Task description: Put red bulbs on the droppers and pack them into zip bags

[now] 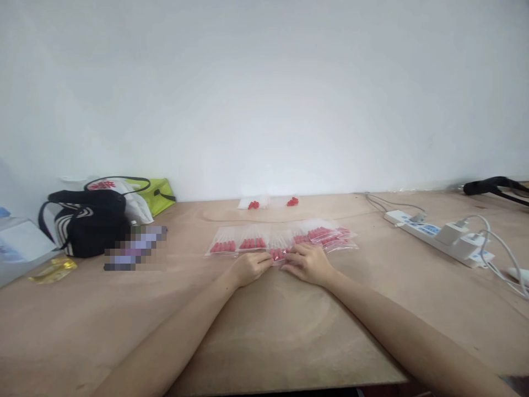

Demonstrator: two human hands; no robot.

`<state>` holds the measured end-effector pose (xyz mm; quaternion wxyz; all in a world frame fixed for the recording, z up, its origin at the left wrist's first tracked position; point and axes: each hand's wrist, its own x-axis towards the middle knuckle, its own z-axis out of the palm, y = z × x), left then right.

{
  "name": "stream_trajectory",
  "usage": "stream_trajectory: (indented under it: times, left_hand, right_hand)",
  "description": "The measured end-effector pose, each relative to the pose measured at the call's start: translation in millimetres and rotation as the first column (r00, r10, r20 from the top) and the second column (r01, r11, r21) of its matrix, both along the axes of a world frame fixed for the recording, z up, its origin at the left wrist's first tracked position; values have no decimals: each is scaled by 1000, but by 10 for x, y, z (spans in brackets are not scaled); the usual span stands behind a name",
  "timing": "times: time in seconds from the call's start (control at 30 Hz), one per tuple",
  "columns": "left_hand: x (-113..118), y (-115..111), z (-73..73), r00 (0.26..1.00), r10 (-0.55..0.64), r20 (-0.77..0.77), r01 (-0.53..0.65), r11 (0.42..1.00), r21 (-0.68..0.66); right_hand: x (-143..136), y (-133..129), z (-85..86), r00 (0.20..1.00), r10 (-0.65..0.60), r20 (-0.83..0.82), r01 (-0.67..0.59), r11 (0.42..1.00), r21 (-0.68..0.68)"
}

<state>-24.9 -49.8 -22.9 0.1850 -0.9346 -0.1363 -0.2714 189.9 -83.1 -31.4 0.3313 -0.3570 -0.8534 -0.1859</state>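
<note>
Between my two hands lies a clear bag with red pieces (278, 253), flat on the wooden table (264, 331). My left hand (251, 268) has its fingers together on the bag's left edge. On its right edge rests my right hand (306, 263), fingers bent and closed on it. Two similar bags, one at the far left (223, 246) and one beside it (253, 241), lie beyond my left hand. Several overlapping bags (330, 236) spread out past my right hand. Two small red clusters (253, 205) (292, 202) sit near the wall.
At the left stand a black bag (93, 220), a white bag (138, 207) and a green bag (159, 198), with a blurred flat item (136, 249) and a yellow wrapper (53, 271). A white power strip (433, 237) with plugs and cables lies at the right.
</note>
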Motion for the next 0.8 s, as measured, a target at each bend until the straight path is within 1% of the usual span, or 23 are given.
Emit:
stream_trajectory:
  times: [0.13,0.23,0.33,0.57,0.7,0.8]
  left_hand:
    - [10,-7,14,1000,-16,19,16,1000,8]
    - [21,-19,29,999,-25,39,23,999,47]
    - [31,-38,53,998,-19,66,13,996,90]
    - [42,-47,85,990,-60,131,31,976,216]
    - [38,-40,88,990,-63,123,34,974,223]
    - [27,-35,94,989,-75,125,47,975,217]
  right_hand:
    - [-138,-6,13,1000,-8,16,6,993,120]
    - [-249,9,30,999,-13,51,0,972,235]
    - [-311,29,45,994,-10,107,-23,953,303]
    - [-321,80,40,986,12,166,-73,927,367]
    - [-323,97,59,978,43,204,-121,914,387]
    - [-314,93,75,975,37,218,-124,906,405]
